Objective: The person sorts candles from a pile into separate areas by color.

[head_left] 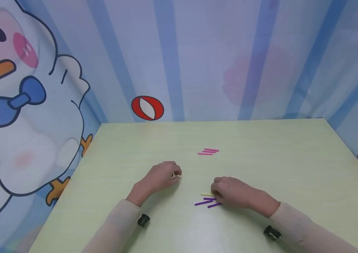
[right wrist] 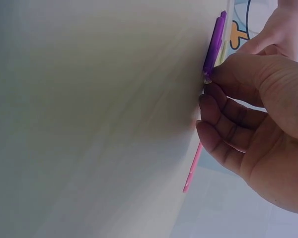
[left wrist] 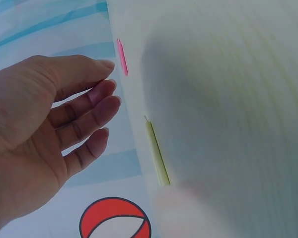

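Note:
My right hand (head_left: 234, 191) pinches the right end of a thin yellow candle (head_left: 206, 194), low at the table; its fingertips hide that end. Just nearer to me lie three purple candles (head_left: 203, 202), partly tucked by the same hand. In the right wrist view a purple candle (right wrist: 216, 42) ends right at the thumb and index finger. My left hand (head_left: 163, 175) hovers to the left, fingers loosely curled and holding nothing. The left wrist view shows the yellow candle (left wrist: 157, 153) with its wick, beyond those fingertips.
Farther back on the pale table (head_left: 128, 147) lies a small group of pink candles (head_left: 205, 154), side by side. A printed curtain (head_left: 198, 63) with a cartoon duck and a red ball hangs behind and beside the table.

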Demonstrator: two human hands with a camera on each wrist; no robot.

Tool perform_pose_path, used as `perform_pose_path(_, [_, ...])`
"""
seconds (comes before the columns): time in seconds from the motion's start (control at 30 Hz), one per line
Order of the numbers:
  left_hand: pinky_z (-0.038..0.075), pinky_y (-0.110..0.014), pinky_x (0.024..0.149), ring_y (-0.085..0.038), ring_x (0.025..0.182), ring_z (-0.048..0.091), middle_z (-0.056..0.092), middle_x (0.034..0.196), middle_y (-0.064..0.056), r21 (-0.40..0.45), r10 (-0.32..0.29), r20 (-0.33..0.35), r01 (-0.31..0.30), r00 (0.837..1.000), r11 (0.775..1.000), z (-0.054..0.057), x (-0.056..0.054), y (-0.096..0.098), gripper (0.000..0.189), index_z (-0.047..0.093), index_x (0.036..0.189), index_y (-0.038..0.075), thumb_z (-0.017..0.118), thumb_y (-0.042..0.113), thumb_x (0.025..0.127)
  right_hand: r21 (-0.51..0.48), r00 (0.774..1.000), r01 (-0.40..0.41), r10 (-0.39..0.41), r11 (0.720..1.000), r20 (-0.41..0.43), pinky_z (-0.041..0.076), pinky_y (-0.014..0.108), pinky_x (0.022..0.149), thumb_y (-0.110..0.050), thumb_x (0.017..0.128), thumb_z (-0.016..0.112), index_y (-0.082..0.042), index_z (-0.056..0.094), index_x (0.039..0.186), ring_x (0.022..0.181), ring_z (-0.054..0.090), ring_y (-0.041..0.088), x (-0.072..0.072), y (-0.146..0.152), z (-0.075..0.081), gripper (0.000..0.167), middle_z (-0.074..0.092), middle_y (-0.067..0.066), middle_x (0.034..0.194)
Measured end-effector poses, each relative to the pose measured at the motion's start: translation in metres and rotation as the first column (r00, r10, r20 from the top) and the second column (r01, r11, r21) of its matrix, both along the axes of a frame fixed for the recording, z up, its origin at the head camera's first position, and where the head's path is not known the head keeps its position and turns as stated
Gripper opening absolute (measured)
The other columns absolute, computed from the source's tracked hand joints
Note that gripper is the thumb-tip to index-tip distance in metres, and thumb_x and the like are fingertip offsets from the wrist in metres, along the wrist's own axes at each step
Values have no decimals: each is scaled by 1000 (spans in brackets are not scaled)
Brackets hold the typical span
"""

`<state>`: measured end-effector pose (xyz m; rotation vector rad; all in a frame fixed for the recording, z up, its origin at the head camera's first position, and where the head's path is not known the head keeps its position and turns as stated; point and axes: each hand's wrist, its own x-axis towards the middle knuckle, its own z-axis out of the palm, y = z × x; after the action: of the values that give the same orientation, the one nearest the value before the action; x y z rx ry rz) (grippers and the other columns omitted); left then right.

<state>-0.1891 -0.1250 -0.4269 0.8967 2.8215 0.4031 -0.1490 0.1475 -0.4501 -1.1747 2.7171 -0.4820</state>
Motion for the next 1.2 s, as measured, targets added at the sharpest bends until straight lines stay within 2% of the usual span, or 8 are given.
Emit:
perform_pose_path(0.37, [53,-28,81,-11,90,63,68,98,3,-11,-49,1,49,999,999,-2,9,17,14,75,106,12,71,16,94,25,1000,17,-17,1000,22,49,25,67,-7,90,69,-10,70,87,68,47,6,-1,-1,-3,4,54,-8,78])
perform_pose_path(0.63, [51,-25,78,-9,85,60,67,98,4,5,-100,15,100,995,995,0,18,29,15,75,107,12,71,18,94,29,1000,15,-15,999,8,48,24,65,-8,89,70,-9,70,87,67,47,6,0,-2,-2,3,54,-8,77])
perform_pose_path(0.93, [50,-22,79,-7,89,62,68,98,4,-11,-151,26,151,988,988,-3,27,40,15,75,108,12,70,18,95,25,1000,12,-12,1000,-1,48,25,66,-6,88,70,-11,70,86,67,47,6,-1,-2,1,5,52,-8,76])
perform_pose_path(1.2, [50,-22,82,-7,93,63,69,101,5,-20,-156,53,157,986,987,-7,31,46,16,76,108,13,69,17,94,14,1000,3,-2,1000,-10,47,24,65,-6,89,70,-11,70,86,66,46,6,-1,-2,0,5,51,-9,76])
